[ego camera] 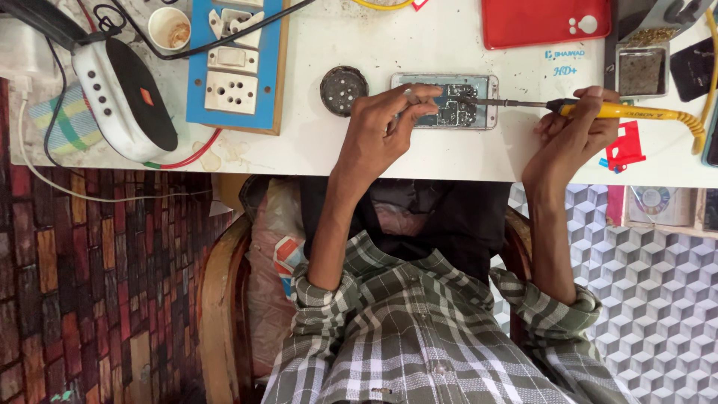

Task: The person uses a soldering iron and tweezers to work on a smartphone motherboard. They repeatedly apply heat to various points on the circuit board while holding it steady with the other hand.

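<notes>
Left hand (381, 127) rests on opened phone (456, 101), fingertips pinched on small tool over circuit board. Right hand (572, 123) curled round yellow-handled soldering iron (591, 109), tip over board between hands. Round grey dish (343, 90) just beyond left hand.

A glossy yellow plastic soldering iron (621, 111) with a metal shaft, a matt white table (419, 45), a glossy red plastic case (538, 21).

One opened silver phone (449, 101) at 12 o'clock, one yellow-handled screwdriver (598, 109), one red phone case (544, 21), two hands.
</notes>
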